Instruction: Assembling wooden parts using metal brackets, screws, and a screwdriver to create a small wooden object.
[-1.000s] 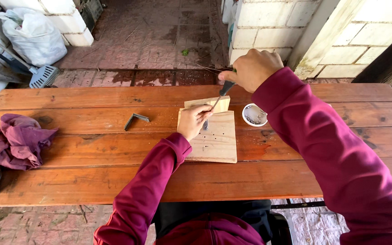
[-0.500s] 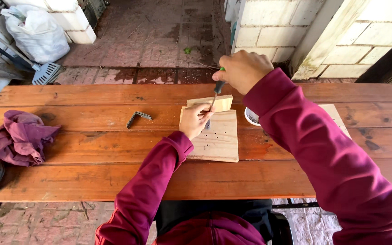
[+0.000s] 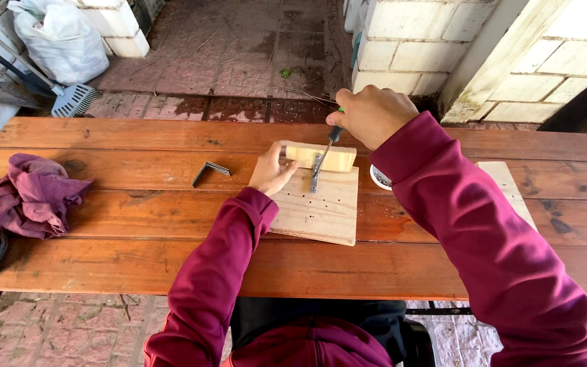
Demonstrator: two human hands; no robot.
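- While the right hand [image 3: 373, 115] is wrapped tight around the handle of a screwdriver [image 3: 329, 139], the tool's tip comes down onto a metal bracket [image 3: 316, 170] that sits where a small wooden block [image 3: 322, 157] meets a flat plywood board [image 3: 321, 207].
- Left hand [image 3: 271, 170], fingers curled narrow, presses on the left end of the block and the board's near corner, steadying both; it holds nothing loose.
- Judging by how things lie, the bracket is already set in place across the joint and a screw is being driven. Whether any screw is fully seated is too small to tell, so the fastening looks partly done at best.
- A second bracket [image 3: 210, 171] lies unused on the counter [image 3: 103, 204], well to the left of the board, which suggests more fixing remains.
- Just right of the block, a small white cup [image 3: 379, 179] is half hidden behind the right sleeve; its contents are dark and unclear.
- Screwdriver's long axis runs from the fist, beyond the block, down and toward the person, tip lower and slightly left of the handle.
- Block's long axis runs left to right along the board's far edge; the bracket's visible leg runs across it, toward the person.
- Far left of the board, a purple cloth [image 3: 32, 196] lies crumpled at the counter's end.
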